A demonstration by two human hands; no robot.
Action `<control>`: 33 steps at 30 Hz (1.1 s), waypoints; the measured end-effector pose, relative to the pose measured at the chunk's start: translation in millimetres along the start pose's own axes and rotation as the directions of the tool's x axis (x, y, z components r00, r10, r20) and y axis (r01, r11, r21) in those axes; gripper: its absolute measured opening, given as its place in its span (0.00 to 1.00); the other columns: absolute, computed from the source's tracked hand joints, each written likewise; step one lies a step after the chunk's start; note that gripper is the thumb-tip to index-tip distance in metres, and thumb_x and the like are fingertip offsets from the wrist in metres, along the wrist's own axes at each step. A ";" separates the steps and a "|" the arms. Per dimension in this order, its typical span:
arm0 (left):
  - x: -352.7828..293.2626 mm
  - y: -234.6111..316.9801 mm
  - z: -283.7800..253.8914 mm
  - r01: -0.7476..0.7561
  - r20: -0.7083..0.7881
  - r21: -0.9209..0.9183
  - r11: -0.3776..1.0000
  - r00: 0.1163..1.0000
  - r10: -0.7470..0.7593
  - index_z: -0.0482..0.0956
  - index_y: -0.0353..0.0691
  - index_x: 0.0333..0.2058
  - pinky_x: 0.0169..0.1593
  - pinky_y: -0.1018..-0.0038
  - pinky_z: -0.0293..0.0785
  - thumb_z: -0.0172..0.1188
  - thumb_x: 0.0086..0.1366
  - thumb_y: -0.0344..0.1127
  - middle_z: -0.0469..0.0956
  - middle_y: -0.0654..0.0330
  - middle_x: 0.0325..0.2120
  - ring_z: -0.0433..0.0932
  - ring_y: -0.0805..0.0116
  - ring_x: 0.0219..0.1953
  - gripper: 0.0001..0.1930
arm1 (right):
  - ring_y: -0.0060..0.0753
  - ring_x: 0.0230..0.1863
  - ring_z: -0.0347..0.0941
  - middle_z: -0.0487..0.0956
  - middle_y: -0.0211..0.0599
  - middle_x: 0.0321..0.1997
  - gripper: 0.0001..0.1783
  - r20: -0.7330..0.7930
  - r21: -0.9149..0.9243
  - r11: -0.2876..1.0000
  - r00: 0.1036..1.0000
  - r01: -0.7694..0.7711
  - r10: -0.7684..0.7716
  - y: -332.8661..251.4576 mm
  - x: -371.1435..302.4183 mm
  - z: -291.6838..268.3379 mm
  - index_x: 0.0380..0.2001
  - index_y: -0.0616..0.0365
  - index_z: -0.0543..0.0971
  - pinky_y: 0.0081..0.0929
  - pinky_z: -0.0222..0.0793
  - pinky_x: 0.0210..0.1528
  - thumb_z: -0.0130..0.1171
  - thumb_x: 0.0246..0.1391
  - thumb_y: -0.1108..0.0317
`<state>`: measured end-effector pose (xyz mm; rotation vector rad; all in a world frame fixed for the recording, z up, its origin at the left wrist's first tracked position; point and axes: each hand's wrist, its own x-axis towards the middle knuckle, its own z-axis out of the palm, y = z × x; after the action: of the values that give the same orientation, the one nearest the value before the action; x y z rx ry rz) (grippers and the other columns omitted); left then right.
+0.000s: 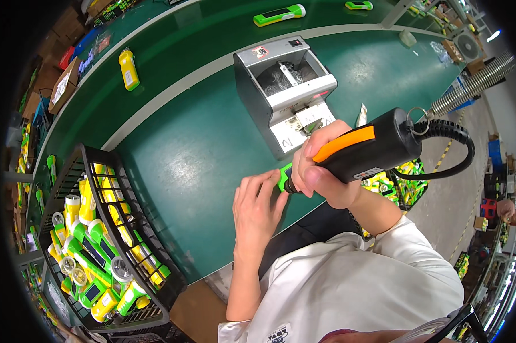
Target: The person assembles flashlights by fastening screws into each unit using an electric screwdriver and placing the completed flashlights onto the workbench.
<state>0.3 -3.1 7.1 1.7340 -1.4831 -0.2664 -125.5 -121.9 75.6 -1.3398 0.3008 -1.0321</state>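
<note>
My right hand (335, 186) is wrapped round a black electric screwdriver (381, 151) with an orange lever. The tool lies tilted, its tip end pointing down to the left. Under that tip shows part of a green flashlight (283, 178) with a dark panel. My left hand (253, 206) holds the flashlight near the table's front edge, with fingers closed on it. Most of the flashlight and the screwdriver bit are hidden by my hands. Just beyond my right hand stands a grey screw feeder (253, 94) with small screws inside its tray.
A black crate (140, 237) of green and yellow flashlights stands at the left; another such crate (403, 197) is partly hidden at the right. A conveyor (195, 51) beyond the green table carries a few flashlights (279, 15). A coiled spring (475, 83) and black cable reach the screwdriver.
</note>
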 end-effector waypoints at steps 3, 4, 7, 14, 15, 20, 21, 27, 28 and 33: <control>1.4 -1.3 -0.2 -0.002 0.005 -0.020 1.000 1.000 0.002 0.83 0.39 0.47 0.47 0.65 0.72 0.74 0.51 0.28 0.81 0.63 0.46 0.77 0.60 0.46 0.22 | 0.22 0.31 0.75 0.79 0.36 0.39 0.15 0.017 -0.054 0.998 1.000 0.018 -0.017 7.2 -1.5 1.2 0.41 0.62 0.76 0.22 0.71 0.34 0.69 0.51 0.75; 1.7 -1.8 -0.5 0.000 0.014 -0.035 0.999 1.000 0.000 0.82 0.39 0.47 0.47 0.65 0.72 0.73 0.50 0.27 0.81 0.63 0.46 0.77 0.60 0.46 0.22 | 0.23 0.29 0.74 0.80 0.35 0.37 0.14 0.034 -0.077 0.996 0.999 0.039 -0.036 9.1 -1.4 2.2 0.40 0.61 0.76 0.21 0.71 0.34 0.69 0.51 0.75; 2.8 -1.4 -5.7 -0.003 -0.005 -0.043 0.999 1.000 0.003 0.82 0.39 0.47 0.48 0.65 0.72 0.73 0.50 0.27 0.81 0.63 0.46 0.77 0.60 0.47 0.22 | 0.28 0.21 0.72 0.73 0.36 0.23 0.13 0.548 -0.261 0.945 0.836 0.198 -0.024 -3.3 17.3 -13.7 0.42 0.60 0.67 0.27 0.70 0.25 0.57 0.57 0.81; -2.5 -3.2 -6.5 0.009 0.011 -0.041 0.999 1.000 -0.009 0.82 0.39 0.47 0.49 0.64 0.73 0.72 0.52 0.29 0.81 0.62 0.46 0.77 0.59 0.48 0.21 | 0.29 0.24 0.78 0.77 0.31 0.24 0.12 0.515 -0.341 0.849 0.836 0.405 -0.192 1.9 10.1 6.5 0.37 0.59 0.73 0.26 0.76 0.30 0.64 0.51 0.81; -2.8 -0.2 -8.0 0.016 0.028 -0.035 0.999 0.999 -0.015 0.82 0.39 0.47 0.50 0.64 0.74 0.72 0.52 0.29 0.80 0.62 0.46 0.77 0.59 0.48 0.21 | 0.29 0.23 0.78 0.77 0.31 0.24 0.13 0.502 -0.390 0.832 0.848 0.396 -0.168 -1.0 6.3 7.3 0.37 0.59 0.73 0.27 0.76 0.30 0.65 0.51 0.80; -5.3 0.2 -7.1 0.010 0.021 -0.036 0.999 1.000 -0.009 0.82 0.39 0.47 0.50 0.64 0.74 0.72 0.53 0.29 0.80 0.62 0.46 0.77 0.58 0.49 0.21 | 0.29 0.29 0.78 0.81 0.23 0.29 0.15 0.430 -0.373 0.904 0.902 0.211 -0.033 14.3 -6.8 -2.2 0.36 0.48 0.78 0.28 0.69 0.36 0.73 0.46 0.67; -5.0 0.0 -6.6 0.005 0.011 -0.046 0.999 1.000 -0.004 0.81 0.39 0.47 0.50 0.63 0.74 0.72 0.53 0.30 0.80 0.61 0.46 0.77 0.58 0.49 0.20 | 0.30 0.28 0.78 0.80 0.24 0.28 0.14 0.415 -0.366 0.902 0.908 0.228 -0.062 14.5 -7.2 -1.1 0.35 0.49 0.78 0.28 0.70 0.35 0.73 0.45 0.68; 2.0 1.2 -8.1 -0.004 0.053 -0.031 1.000 0.999 0.006 0.81 0.38 0.47 0.50 0.62 0.75 0.72 0.53 0.31 0.80 0.59 0.46 0.77 0.56 0.47 0.21 | 0.30 0.28 0.79 0.81 0.29 0.28 0.15 0.385 -0.372 0.905 0.921 0.205 -0.051 -6.1 -1.7 2.4 0.37 0.53 0.78 0.27 0.73 0.33 0.72 0.47 0.69; 3.6 1.4 -8.9 -0.013 0.057 -0.036 0.999 0.998 0.015 0.81 0.38 0.47 0.50 0.62 0.75 0.72 0.53 0.31 0.80 0.59 0.46 0.77 0.56 0.47 0.21 | 0.29 0.27 0.79 0.81 0.30 0.28 0.16 0.419 -0.387 0.866 0.897 0.318 -0.142 -13.4 1.5 2.4 0.39 0.54 0.78 0.26 0.73 0.32 0.72 0.48 0.69; 3.3 11.1 -11.5 -0.003 0.029 -0.012 1.000 1.000 0.004 0.80 0.34 0.46 0.50 0.62 0.76 0.73 0.54 0.26 0.81 0.55 0.46 0.78 0.53 0.46 0.20 | 0.26 0.16 0.71 0.74 0.29 0.21 0.15 0.104 0.123 0.943 0.941 0.310 -0.323 -49.1 18.9 -20.1 0.45 0.52 0.68 0.29 0.72 0.22 0.64 0.63 0.65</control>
<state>0.4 -0.7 23.2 1.7247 -1.5024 -0.2994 -150.9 -143.6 121.0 -1.3764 -0.0666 -1.2085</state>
